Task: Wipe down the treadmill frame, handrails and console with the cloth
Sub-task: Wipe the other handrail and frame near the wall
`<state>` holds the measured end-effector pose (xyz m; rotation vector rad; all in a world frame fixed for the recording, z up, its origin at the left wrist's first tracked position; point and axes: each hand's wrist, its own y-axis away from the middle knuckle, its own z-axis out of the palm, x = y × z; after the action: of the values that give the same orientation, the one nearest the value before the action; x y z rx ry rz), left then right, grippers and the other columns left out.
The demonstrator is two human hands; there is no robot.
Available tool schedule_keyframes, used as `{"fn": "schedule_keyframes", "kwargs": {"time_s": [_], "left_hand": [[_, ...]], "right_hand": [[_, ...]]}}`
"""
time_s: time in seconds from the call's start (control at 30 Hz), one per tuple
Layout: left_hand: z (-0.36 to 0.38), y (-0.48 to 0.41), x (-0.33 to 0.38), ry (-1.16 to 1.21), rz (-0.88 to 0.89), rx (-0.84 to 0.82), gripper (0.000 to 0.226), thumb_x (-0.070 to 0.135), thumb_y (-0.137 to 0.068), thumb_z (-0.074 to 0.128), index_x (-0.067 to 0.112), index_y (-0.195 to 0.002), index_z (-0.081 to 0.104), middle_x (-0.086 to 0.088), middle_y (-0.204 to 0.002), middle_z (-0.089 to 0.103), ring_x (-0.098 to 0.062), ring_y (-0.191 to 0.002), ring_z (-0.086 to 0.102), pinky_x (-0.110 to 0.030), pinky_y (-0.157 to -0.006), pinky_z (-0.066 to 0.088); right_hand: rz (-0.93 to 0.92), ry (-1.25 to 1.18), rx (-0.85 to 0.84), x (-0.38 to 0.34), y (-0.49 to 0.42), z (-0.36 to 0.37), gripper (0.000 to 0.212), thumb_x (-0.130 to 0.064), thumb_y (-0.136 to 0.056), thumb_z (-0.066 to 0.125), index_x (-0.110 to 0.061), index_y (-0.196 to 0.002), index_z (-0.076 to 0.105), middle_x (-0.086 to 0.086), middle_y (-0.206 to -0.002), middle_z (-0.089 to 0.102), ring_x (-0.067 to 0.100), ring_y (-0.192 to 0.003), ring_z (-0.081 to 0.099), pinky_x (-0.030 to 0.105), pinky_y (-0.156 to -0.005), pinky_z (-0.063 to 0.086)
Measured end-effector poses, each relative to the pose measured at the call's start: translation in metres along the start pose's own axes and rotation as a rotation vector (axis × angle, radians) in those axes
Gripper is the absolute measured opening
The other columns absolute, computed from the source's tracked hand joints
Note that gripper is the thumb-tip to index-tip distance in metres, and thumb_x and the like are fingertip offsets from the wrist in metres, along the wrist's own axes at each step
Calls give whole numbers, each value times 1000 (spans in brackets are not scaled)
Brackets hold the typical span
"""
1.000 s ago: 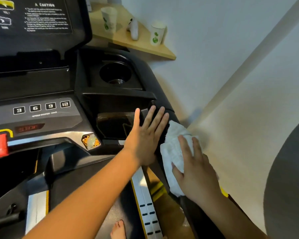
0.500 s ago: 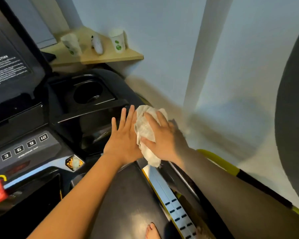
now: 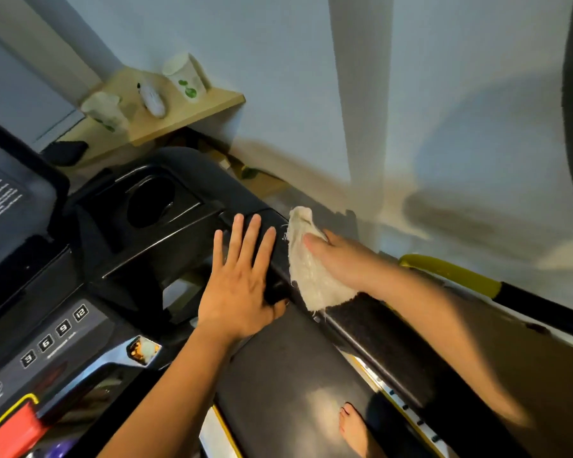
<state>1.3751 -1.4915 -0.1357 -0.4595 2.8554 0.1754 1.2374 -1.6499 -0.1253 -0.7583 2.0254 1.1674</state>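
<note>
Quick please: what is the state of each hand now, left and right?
Left hand: open, fingers straight, resting flat on the black handrail.
Right hand: presses the white cloth against the handrail; its fingers are blurred.
</note>
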Motion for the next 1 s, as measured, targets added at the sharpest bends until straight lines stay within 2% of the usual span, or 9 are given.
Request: {"fn": "schedule_keyframes", "kwargs": {"time_s": [0.27,0.33,0.4,0.5,0.57,0.67,0.8,0.9,1.0], "left_hand": [[0,1,4,93,-12,48,113,77,-77,58,7,-156,16,-16,-164,7,-36,-151,-2,-59,-120,12],[0,1,4,81,-15,60,114,75,-75,61,5,-155,20,-18,-163,9,-38,-151,1,-58,-120,12],[-1,1,3,50,-13,75,115,74,-73,63,2,-153,22,-21,-162,12,-39,-150,3,-59,-119,12],[-2,1,3,5,-16,82,118,71,-68,69,0,-152,25,-24,-160,16,-41,-150,8,-62,-118,12],[-2,2,3,-19,-20,80,121,72,-67,71,0,-152,24,-24,-160,16,-41,-149,8,-64,-117,13],[-2,1,5,-29,-17,77,122,73,-67,70,0,-152,21,-24,-160,16,-42,-149,10,-65,-115,15],[-5,0,8,-12,-55,60,119,77,-71,63,3,-153,19,-21,-161,14,-39,-150,7,-65,-116,14],[-5,2,8,0,-32,77,118,73,-71,66,3,-152,18,-23,-161,15,-40,-150,8,-66,-114,15],[-4,0,7,-7,-16,94,119,70,-69,70,1,-151,19,-25,-160,16,-42,-149,10,-67,-113,18]], "right_hand": [[-308,174,26,28,18,15,66,-45,-101,34,-22,-156,5,7,-163,10,31,-148,16,46,-118,22],[-301,96,-22,50,34,7,64,-47,-101,32,-26,-155,8,3,-162,15,27,-147,20,42,-116,24],[-228,87,-106,59,34,-7,60,-57,-98,26,-34,-152,12,2,-155,31,26,-135,40,39,-101,41],[-156,22,-201,44,6,-17,55,-56,-100,19,-34,-151,17,7,-144,44,24,-114,53,29,-81,44],[-173,-66,-173,31,-24,-11,55,-53,-102,16,-29,-152,22,13,-135,53,25,-105,59,32,-84,49],[-222,-94,-145,14,-53,2,57,-54,-101,19,-28,-152,25,10,-144,48,26,-121,54,38,-100,44],[-337,-82,-155,32,-13,-7,58,-53,-98,38,-35,-150,20,-3,-149,39,23,-121,51,35,-89,43],[-247,-199,-222,76,24,-16,55,-68,-91,31,-48,-142,26,-6,-128,56,18,-106,59,39,-88,50],[-135,-217,-255,83,-3,-10,59,-68,-92,19,-38,-139,36,5,-113,64,16,-92,63,39,-90,49]]}}
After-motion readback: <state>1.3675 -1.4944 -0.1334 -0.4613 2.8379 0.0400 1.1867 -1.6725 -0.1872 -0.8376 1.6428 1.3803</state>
